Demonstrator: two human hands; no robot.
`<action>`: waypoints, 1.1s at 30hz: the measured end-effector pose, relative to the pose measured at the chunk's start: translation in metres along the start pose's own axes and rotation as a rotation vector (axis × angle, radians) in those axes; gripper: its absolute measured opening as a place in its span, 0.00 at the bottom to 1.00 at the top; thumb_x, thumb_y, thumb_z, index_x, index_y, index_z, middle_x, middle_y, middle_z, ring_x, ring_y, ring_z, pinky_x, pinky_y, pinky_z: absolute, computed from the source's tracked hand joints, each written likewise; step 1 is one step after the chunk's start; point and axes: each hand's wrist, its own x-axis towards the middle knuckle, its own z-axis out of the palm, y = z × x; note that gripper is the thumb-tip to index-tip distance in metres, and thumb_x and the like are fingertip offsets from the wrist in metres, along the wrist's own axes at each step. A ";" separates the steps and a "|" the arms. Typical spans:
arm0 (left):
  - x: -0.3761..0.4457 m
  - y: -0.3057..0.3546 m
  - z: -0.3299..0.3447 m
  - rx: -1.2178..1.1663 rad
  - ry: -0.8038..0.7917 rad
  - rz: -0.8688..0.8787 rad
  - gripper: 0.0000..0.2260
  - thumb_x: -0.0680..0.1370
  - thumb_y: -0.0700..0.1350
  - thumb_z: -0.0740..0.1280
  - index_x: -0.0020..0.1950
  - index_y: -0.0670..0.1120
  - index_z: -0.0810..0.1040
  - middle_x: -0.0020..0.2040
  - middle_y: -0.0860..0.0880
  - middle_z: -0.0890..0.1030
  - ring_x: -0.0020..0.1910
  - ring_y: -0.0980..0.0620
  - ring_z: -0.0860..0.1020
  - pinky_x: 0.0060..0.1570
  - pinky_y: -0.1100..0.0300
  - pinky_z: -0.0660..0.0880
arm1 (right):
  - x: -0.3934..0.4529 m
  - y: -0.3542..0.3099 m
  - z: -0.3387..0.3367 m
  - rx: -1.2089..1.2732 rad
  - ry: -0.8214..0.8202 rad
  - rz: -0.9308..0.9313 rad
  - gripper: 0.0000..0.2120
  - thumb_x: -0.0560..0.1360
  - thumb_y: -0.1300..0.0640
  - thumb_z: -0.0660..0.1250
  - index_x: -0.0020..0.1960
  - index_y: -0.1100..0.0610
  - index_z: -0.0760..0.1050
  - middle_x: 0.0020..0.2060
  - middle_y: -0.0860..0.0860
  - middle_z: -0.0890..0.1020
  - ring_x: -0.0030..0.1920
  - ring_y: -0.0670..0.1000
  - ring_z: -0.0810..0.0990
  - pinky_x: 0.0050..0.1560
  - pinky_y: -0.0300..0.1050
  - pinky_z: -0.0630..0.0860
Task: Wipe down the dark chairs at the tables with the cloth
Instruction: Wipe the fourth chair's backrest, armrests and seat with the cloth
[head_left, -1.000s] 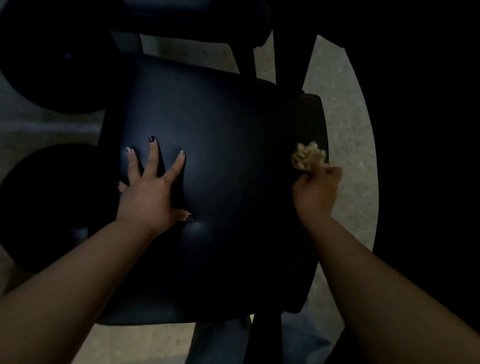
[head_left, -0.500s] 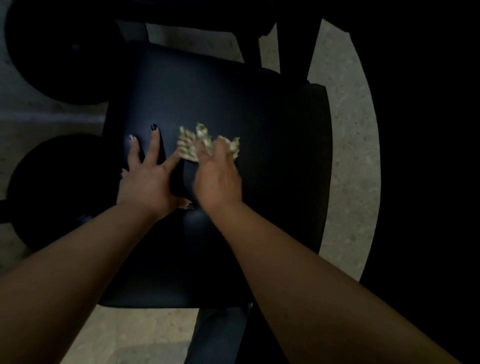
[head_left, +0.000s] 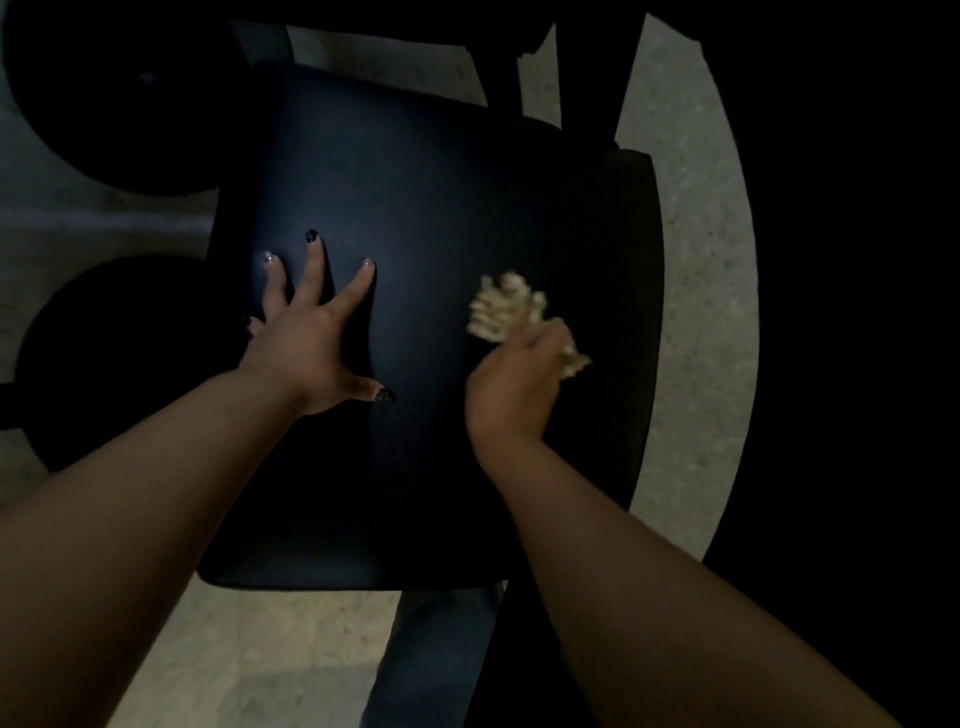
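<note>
Seat-wiping: right hand (head_left: 519, 379) grips cloth (head_left: 506, 309) mid-frame on chair (head_left: 441, 171); left hand (head_left: 306, 338) splayed flat; lower seat likely next

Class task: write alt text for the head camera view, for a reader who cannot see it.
Seen from above in dim light, a right hand grips a pale cloth on a dark chair seat, while the left hand rests flat on the seat, fingers spread. Pale floor shows around the chair.

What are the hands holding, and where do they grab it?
The right hand grips the cloth, bunched at its near end. The left hand holds nothing, resting flat on the chair.
</note>
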 end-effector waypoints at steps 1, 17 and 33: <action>0.002 -0.004 -0.006 0.044 -0.061 0.014 0.65 0.56 0.57 0.83 0.77 0.64 0.38 0.76 0.52 0.28 0.75 0.36 0.32 0.71 0.33 0.51 | -0.013 -0.014 0.008 0.041 -0.060 -0.115 0.12 0.82 0.49 0.55 0.58 0.56 0.68 0.57 0.58 0.76 0.53 0.57 0.75 0.52 0.43 0.68; -0.014 -0.020 -0.006 0.086 -0.052 0.104 0.67 0.54 0.58 0.83 0.79 0.50 0.39 0.78 0.46 0.33 0.75 0.40 0.31 0.74 0.36 0.49 | 0.034 0.078 -0.058 -0.188 -0.124 -0.032 0.10 0.81 0.50 0.58 0.57 0.54 0.73 0.56 0.54 0.79 0.52 0.48 0.80 0.55 0.36 0.73; -0.071 -0.039 0.043 -0.322 0.052 -0.299 0.65 0.60 0.49 0.83 0.77 0.59 0.35 0.77 0.43 0.29 0.76 0.40 0.33 0.75 0.40 0.46 | -0.046 0.065 -0.065 -0.763 -0.973 -0.191 0.23 0.76 0.56 0.64 0.67 0.65 0.65 0.65 0.61 0.69 0.65 0.59 0.70 0.62 0.47 0.69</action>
